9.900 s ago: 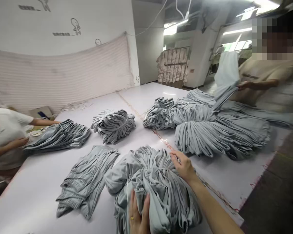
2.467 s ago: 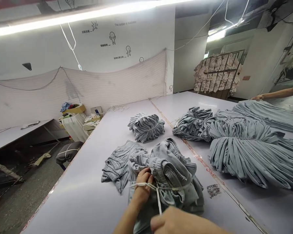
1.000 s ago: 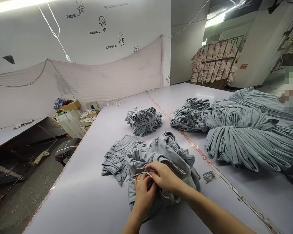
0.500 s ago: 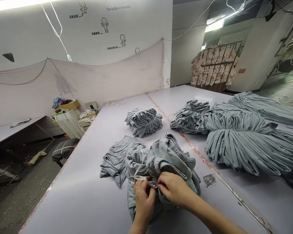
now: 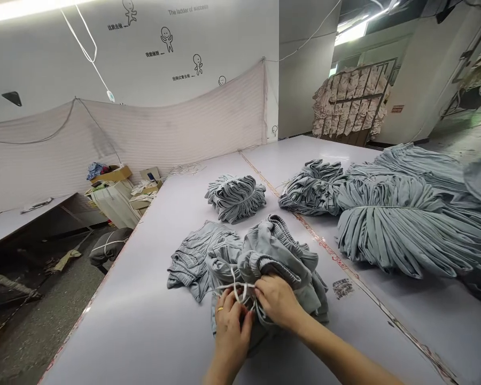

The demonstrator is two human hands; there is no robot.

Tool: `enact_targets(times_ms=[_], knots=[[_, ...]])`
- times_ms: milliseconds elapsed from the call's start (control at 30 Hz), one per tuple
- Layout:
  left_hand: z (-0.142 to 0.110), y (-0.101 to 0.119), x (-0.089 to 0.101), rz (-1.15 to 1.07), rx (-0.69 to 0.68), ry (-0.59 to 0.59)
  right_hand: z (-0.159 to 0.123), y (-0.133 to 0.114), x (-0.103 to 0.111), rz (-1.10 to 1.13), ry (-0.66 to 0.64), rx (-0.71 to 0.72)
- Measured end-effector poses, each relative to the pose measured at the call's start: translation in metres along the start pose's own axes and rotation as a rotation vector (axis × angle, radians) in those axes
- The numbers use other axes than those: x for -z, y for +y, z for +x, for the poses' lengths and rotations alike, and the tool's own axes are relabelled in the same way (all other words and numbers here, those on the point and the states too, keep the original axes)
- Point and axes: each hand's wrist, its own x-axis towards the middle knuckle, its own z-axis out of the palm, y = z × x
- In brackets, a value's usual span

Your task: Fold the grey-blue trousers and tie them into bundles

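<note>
Lower centre of frame: person's left hand (image 5: 230, 316) touches white cord (image 5: 246, 286), grip closure can't tell; grey garment bundle (image 5: 270, 247) looks soft, floppy, probably heavy, best held around its corded middle; right hand (image 5: 276, 297) grip pinched on cord.

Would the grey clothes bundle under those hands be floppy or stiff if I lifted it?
Probably floppy: the grey clothes bundle sags in soft, rumpled folds. Maybe quite heavy, because lots of cloth is heaped together. It likely wouldn't roll, since it sits wide on the table.
</note>
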Motion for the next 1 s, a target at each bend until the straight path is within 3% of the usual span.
enact_targets(times_ms=[233, 500, 600, 700, 767, 900, 1000], knots=[[-0.004, 0.004, 0.003, -0.016, -0.056, -0.020, 0.015, -0.004, 0.009, 0.069, -0.134, -0.163], [0.015, 0.027, -0.015, -0.064, 0.024, -0.009, 0.017, 0.018, 0.030, 0.859, -0.085, -0.286], [0.015, 0.025, -0.014, -0.087, -0.012, -0.083, 0.003, 0.038, 0.053, 1.128, -0.117, -0.232], [0.015, 0.021, -0.014, -0.086, 0.006, -0.137, -0.014, 0.060, 0.077, 1.291, 0.034, -0.149], [0.017, 0.019, -0.016, -0.084, 0.026, -0.127, -0.024, 0.068, 0.090, 1.258, 0.049, -0.175], [0.019, 0.015, -0.018, -0.074, 0.012, -0.122, -0.044, 0.060, 0.101, 0.697, -0.373, -0.207], [0.018, 0.016, -0.016, -0.085, 0.014, -0.137, -0.067, 0.057, 0.100, 0.455, -0.394, -0.130]])
